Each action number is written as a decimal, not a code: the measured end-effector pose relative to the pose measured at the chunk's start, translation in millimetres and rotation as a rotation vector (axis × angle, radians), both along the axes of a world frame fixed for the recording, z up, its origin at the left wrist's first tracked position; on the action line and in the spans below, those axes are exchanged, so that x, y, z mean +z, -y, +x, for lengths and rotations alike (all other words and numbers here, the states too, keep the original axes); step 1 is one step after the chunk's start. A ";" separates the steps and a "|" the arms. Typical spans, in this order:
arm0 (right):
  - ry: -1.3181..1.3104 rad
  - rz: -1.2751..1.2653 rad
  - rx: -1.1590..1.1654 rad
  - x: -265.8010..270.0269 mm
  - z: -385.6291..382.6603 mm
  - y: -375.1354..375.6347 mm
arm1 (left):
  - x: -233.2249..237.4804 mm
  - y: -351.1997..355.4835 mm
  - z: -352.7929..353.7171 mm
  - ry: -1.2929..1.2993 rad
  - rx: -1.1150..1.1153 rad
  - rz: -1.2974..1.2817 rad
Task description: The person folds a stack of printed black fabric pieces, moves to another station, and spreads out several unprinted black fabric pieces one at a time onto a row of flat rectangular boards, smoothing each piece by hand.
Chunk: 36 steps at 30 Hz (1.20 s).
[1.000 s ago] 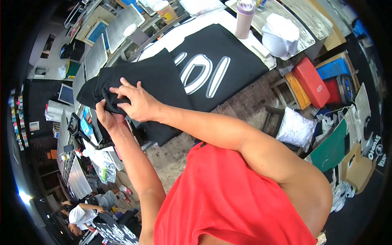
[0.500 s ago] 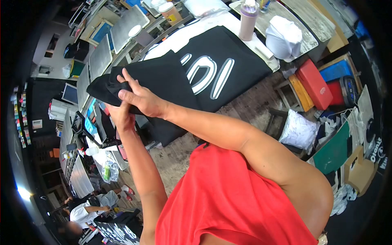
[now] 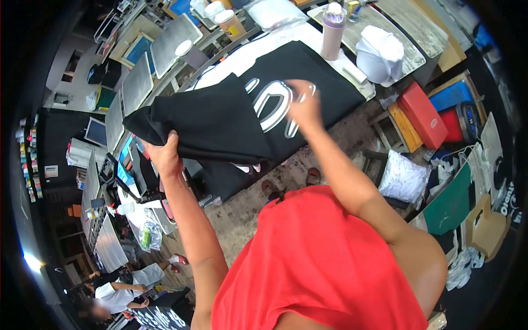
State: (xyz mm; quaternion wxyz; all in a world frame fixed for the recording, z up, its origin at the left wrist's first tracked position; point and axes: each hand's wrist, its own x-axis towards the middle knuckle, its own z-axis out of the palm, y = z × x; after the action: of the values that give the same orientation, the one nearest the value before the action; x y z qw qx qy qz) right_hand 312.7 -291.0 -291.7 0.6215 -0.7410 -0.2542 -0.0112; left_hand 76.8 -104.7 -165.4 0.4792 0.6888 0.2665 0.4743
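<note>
A black garment [image 3: 335, 91] with large white, grey-edged lettering [image 3: 273, 104] lies spread over the work table. Its left part is lifted and folded over in a dark flap [image 3: 203, 118]. My left hand [image 3: 165, 155] grips the near left edge of this flap, thumb on top and the other fingers hidden beneath the cloth. Over the lettering, my right hand [image 3: 306, 110] is slightly blurred, its fingers apart and holding nothing, covering part of a letter. More white print peeks out below the folded part.
A tumbler [image 3: 333, 36] and a white cloth bundle [image 3: 379, 52] stand behind the garment. Lidded cups [image 3: 228, 25] line the far side. To the right are a red box [image 3: 422, 114] and a stuffed plastic bag [image 3: 404, 176]. Another person [image 3: 118, 294] is at lower left.
My right hand has left the folded cloth beside my left hand and moved right, over the lettering. My left hand still holds the flap, which has dropped slightly and spread out.
</note>
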 end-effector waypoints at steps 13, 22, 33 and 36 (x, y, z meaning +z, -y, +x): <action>-0.859 -0.124 -0.429 -92.4 107.8 93.5 | 0.1 -9.9 -7.6 0.125 -0.042 -0.111; -0.797 0.497 0.174 -59.0 88.1 23.7 | 2.8 -6.1 -4.8 0.132 -0.021 -0.154; 0.036 0.256 0.988 77.9 -125.8 -91.9 | -6.6 -14.9 -18.0 0.173 -0.138 -0.210; 0.028 0.224 0.978 76.9 -127.8 -90.0 | -8.4 -9.9 -13.1 0.200 -0.079 -0.198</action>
State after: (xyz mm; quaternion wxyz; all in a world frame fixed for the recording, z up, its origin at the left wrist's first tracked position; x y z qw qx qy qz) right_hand 184.8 -201.1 -214.9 0.6262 -0.4635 -0.5773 0.2444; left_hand 63.7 -94.8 -173.8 0.5872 0.5975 0.2354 0.4927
